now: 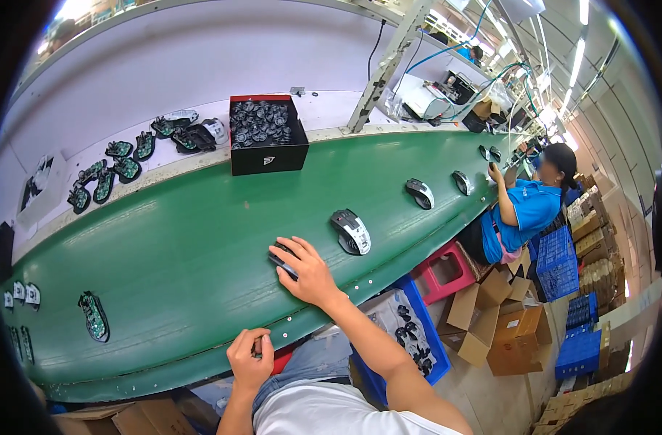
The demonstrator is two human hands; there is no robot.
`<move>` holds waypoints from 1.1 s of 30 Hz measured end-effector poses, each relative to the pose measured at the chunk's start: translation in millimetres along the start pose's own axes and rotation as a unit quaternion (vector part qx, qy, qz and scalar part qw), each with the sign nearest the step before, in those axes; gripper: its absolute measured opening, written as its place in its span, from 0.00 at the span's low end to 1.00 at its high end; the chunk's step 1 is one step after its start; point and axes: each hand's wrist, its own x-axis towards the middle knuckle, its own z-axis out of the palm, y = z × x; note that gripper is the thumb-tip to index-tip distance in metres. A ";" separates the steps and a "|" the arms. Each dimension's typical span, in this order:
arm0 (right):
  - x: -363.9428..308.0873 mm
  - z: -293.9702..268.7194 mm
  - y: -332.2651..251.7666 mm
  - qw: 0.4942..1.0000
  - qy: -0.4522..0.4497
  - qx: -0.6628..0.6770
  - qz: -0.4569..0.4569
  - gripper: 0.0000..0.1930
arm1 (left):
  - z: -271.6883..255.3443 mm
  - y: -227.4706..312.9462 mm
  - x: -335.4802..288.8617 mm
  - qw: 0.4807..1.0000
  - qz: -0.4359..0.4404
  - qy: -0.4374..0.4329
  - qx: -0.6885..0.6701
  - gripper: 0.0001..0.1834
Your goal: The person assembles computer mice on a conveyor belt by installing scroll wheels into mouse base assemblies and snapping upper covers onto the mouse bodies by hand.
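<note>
Green belt [193, 225] with dark mouse [287, 270] under the right hand [307, 275]

Landmark: open black box [269, 161] with a red inner edge, at the belt's far side, heaped with small dark parts [262, 122].

Right hand: on the belt, nearer the wearer than the black box and slightly to its right. Fingers bent over the dark mouse, thumb along its near side, grasping it; much of the mouse is covered.

Left hand [251, 359]: at the belt's near edge, across from the black box. Fingers curled in; whether they enclose anything cannot be told.

Right of the black box, on the belt: a white-and-dark mouse [351, 232], nearest the right hand; a second mouse [420, 193] and a third mouse [461, 183], spaced apart, farther right. Beyond these, at the belt, a co-worker [526, 210] in a blue shirt, one hand raised to a dark object.

Left of the black box, on the ledge behind the belt: a group of mouse bases with green circuit boards [126, 168]. Farther left, on the belt: one single mouse base [94, 317], green board showing, and several white shells [31, 296].

Right of the black box, on the wearer's side below the belt: a blue tray [439, 368] containing dark parts, a red stool [458, 279] and open cardboard cartons [519, 341].
</note>
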 end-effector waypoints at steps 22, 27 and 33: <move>1.4 -3.2 8.8 1.000 0.005 0.004 -0.012 0.21 | 0.7 -3.1 -1.8 1.000 -0.010 0.013 0.011 0.04; 1.7 -4.2 11.2 1.000 0.002 0.002 -0.010 0.21 | 0.1 -1.0 -0.2 1.000 -0.004 0.009 0.008 0.04; 0.5 -6.0 17.0 1.000 0.000 -0.004 -0.013 0.21 | 0.9 -1.1 0.9 1.000 -0.004 0.002 0.013 0.04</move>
